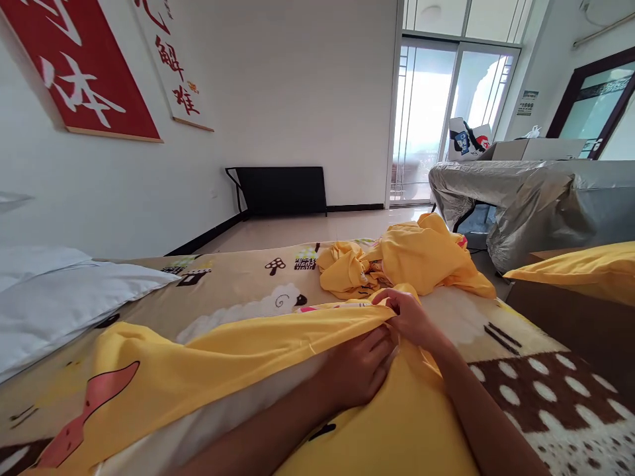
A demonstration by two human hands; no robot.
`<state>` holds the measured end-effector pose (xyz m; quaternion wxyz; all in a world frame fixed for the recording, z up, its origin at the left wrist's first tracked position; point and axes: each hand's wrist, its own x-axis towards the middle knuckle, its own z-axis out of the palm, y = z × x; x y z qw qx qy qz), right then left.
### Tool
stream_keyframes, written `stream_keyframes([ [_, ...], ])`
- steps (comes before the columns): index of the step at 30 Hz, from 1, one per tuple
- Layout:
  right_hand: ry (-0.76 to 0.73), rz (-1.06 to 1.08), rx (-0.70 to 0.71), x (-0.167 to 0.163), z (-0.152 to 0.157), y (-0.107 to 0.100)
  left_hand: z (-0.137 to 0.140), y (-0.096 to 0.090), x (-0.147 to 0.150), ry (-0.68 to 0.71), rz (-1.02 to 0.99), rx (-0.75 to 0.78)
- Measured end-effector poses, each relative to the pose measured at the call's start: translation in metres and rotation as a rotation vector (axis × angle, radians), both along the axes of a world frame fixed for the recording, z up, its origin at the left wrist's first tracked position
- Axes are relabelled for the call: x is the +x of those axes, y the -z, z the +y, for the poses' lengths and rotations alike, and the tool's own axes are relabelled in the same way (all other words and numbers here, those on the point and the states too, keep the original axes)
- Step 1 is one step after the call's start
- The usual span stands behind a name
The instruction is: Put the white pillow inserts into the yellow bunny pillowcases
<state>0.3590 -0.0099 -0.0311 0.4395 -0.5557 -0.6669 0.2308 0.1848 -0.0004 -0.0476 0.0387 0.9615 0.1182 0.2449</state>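
A yellow printed fabric cover (pixel 238 344) with a pink-and-black pattern lies across the bed in front of me. White cloth (pixel 213 410) shows between its upper layer and the part near my body. My right hand (pixel 409 318) pinches the cover's edge, which is drawn into a taut line towards the left. Just below it, my left hand (pixel 360 367) is closed with curled fingers against the cover's opening; its fingertips are partly hidden in the folds. The two hands are almost touching.
Bunched yellow cloth (pixel 417 254) lies at the bed's far side, on a patterned blanket (pixel 258 271). White pillows (pixel 64 291) rest at the left. More yellow fabric (pixel 585 268) sits on a box at right. Behind stand a silver-covered table (pixel 536 192) and a black folded frame (pixel 282 190).
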Motion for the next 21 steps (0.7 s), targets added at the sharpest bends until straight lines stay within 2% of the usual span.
stream_keyframes([
  [2,0.016,-0.124,0.001,0.003,-0.007,-0.006,-0.003,-0.006,0.001,-0.063,0.010,-0.063],
  [5,0.138,-0.367,-0.053,0.002,-0.017,-0.013,-0.005,-0.009,0.002,-0.110,0.055,-0.164],
  [9,0.303,-0.626,-0.141,-0.008,-0.025,-0.018,-0.003,-0.005,0.003,-0.099,0.093,-0.194],
  [12,0.381,-0.766,-0.127,-0.016,-0.029,-0.021,-0.001,-0.004,0.003,-0.086,0.115,-0.209],
  [15,0.397,-0.765,-0.118,-0.022,-0.030,-0.021,0.000,-0.006,0.003,-0.075,0.121,-0.214],
  [18,0.331,-0.642,-0.174,-0.023,-0.027,-0.017,0.001,-0.006,0.003,-0.067,0.133,-0.207],
  [21,0.320,-0.514,-0.153,-0.021,-0.017,-0.008,0.003,-0.003,0.003,-0.065,0.135,-0.196],
])
